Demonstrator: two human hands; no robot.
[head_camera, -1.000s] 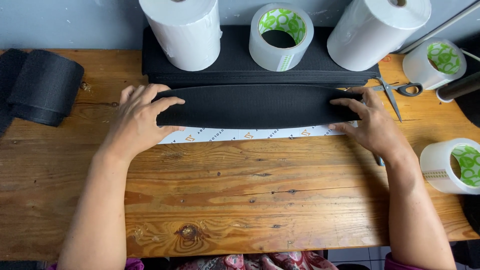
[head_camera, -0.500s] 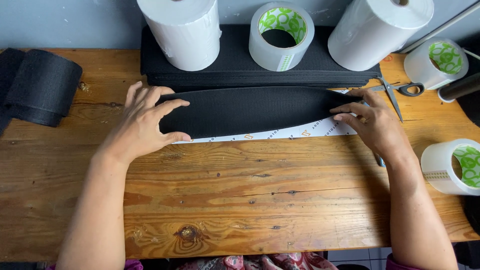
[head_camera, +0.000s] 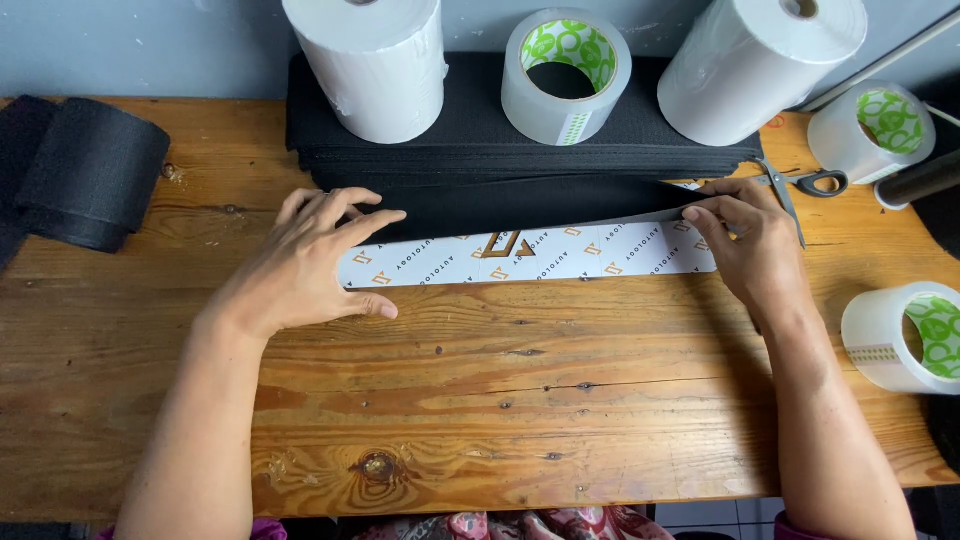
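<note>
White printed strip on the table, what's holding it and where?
Left hand presses the white printed strip flat at its left end; right hand pinches its right end.

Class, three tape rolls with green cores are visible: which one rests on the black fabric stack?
The middle tape roll, between two white paper rolls; the other two sit on the wooden table at right.

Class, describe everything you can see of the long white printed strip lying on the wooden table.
The white printed strip is a long, flat, card-like band with small orange and dark markings. It lies lengthwise on the wooden table, its upper edge under black fabric. The left hand presses its left end; the right hand holds its right end.
</note>
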